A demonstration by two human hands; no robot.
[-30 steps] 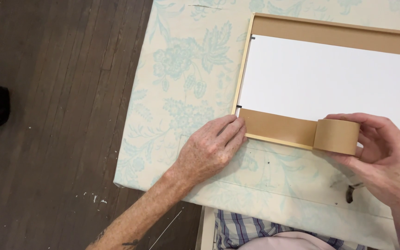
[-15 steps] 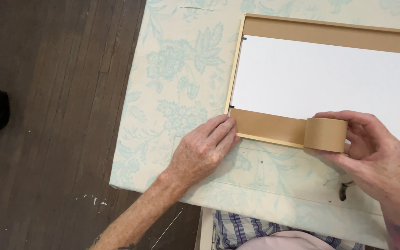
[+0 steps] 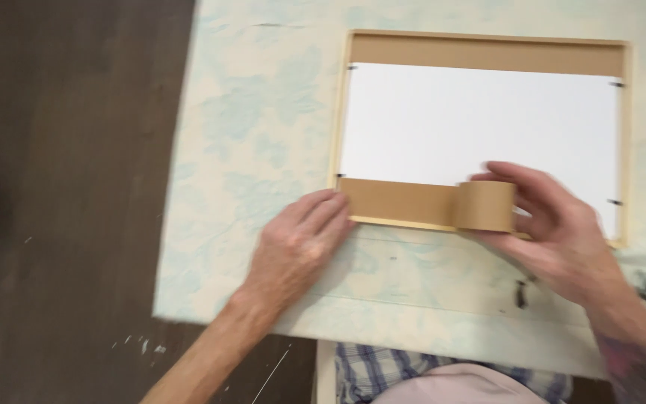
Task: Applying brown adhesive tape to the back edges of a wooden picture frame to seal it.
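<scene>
Right hand (image 3: 555,232) grips tape roll (image 3: 485,206), palm side hidden. Left hand (image 3: 297,243) flat, open, fingertips pressing tape strip (image 3: 398,200) end at frame (image 3: 336,135) corner. Picture blurred.

Matt brown paper tape roll (image 3: 485,206), pale wood frame (image 3: 336,120), floral cloth (image 3: 263,127)

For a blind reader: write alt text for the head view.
A right hand holds a roll of brown tape on the lower edge of a pale frame with a white backing, while the left hand presses the strip's start at the corner. The frame lies on a floral cloth; the picture is blurred.
</scene>
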